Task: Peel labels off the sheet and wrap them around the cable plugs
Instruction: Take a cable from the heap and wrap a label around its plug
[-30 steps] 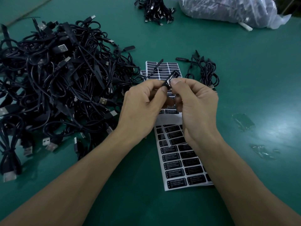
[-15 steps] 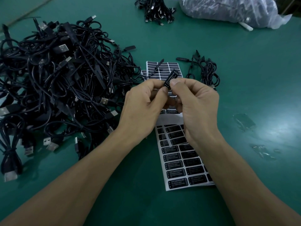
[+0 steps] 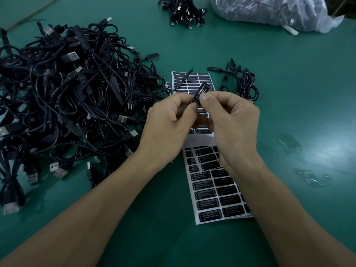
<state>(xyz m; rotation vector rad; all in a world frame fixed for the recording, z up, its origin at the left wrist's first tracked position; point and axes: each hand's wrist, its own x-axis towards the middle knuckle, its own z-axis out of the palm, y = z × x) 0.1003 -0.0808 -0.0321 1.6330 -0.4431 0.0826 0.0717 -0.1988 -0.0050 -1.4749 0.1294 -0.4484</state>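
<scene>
A: How many of each were there?

B: 2 hands, 1 plug (image 3: pixel 200 92), 2 label sheets I could count, the near sheet (image 3: pixel 213 191) and the far sheet (image 3: pixel 200 79). Cables lay in 3 lots: big heap (image 3: pixel 67 97), small bundle (image 3: pixel 243 83), far bundle (image 3: pixel 185 12). 1 plastic bag (image 3: pixel 269 12).

A: And the plug?

B: Above the sheets, pinched between the left hand (image 3: pixel 169 130) and the right hand (image 3: pixel 233 128), fingers curled, thumb tips clamping its lower end; the rest stuck out beyond them.

A: Any writing?

B: "LED CONTROLLER" on its label and on the near sheet's labels.
</scene>
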